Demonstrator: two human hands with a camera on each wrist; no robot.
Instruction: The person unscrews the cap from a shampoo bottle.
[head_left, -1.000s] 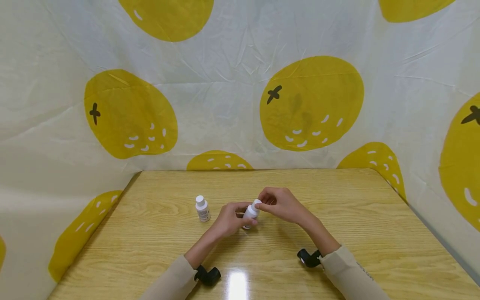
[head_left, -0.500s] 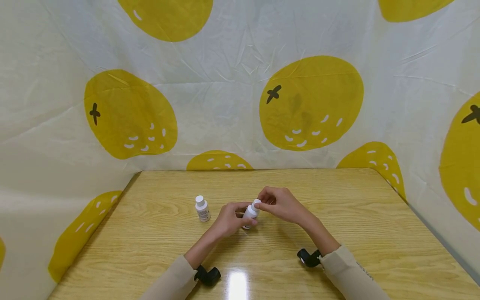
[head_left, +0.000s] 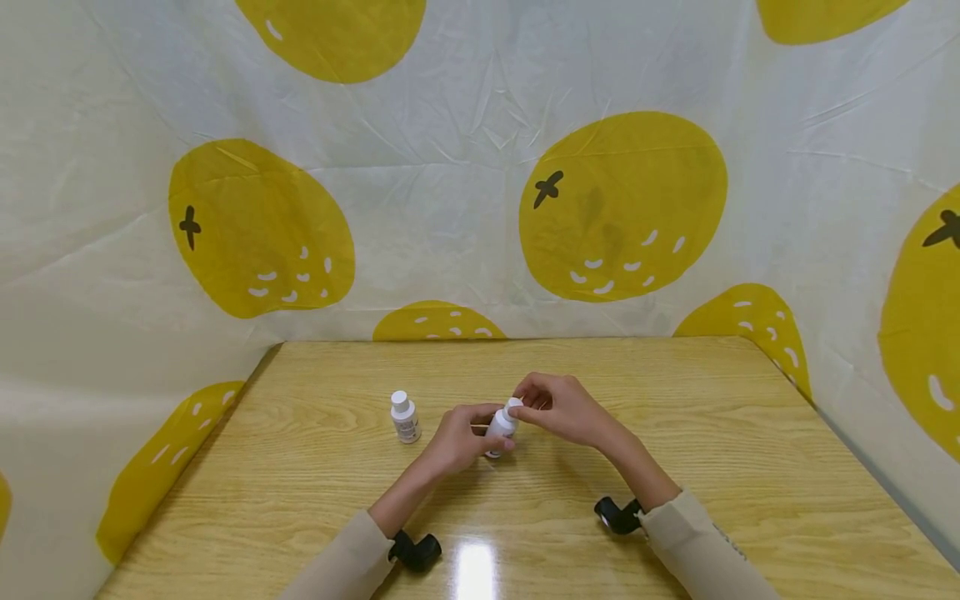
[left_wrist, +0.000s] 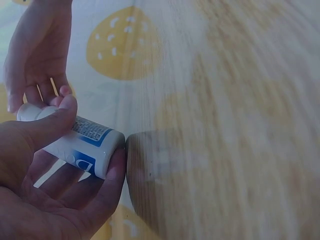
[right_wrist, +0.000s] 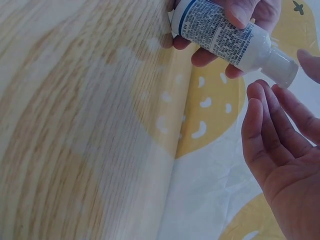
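My left hand (head_left: pixel 454 439) grips a small white plastic bottle (head_left: pixel 499 428) round its body, thumb on the near side. Tilted a little to the right, the bottle has its base close over the table. Blue and dark print shows on its label (left_wrist: pixel 90 131) in the left wrist view. At its top, the thumb and fingers of my right hand (head_left: pixel 567 407) are round the white cap (right_wrist: pixel 280 68). A second white bottle (head_left: pixel 406 420), capped, stands upright on the table to the left of my left hand.
The wood-grain table (head_left: pixel 337 500) reaches back to a white cloth (head_left: pixel 450 225) printed with large yellow fruit, which hangs behind and along both sides. Black wrist cameras (head_left: pixel 417 552) sit below each forearm. A light reflection shows near the front.
The fingers of my right hand shift very slightly at the cap. My left hand, the held bottle and the standing bottle keep their places.
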